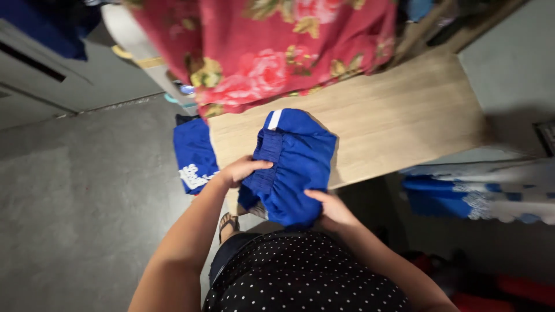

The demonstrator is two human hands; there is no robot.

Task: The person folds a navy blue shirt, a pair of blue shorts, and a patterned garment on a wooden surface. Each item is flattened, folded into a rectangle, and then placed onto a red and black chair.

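Note:
A pair of folded blue shorts [298, 162] with a white side stripe and gathered waistband lies at the near edge of a light wooden table [399, 115]. My left hand [243, 170] grips the waistband on the left side. My right hand [326, 208] holds the lower right part of the shorts, fingers curled under the fabric. Both hands are closed on the same garment.
A red floral cloth [272, 46] covers the table's far left part. Another blue garment with white print [193, 156] hangs off the table's left edge. Blue and white fabrics [480, 196] lie to the right. Grey floor [81, 202] spreads left. My sandalled foot [228, 222] shows below.

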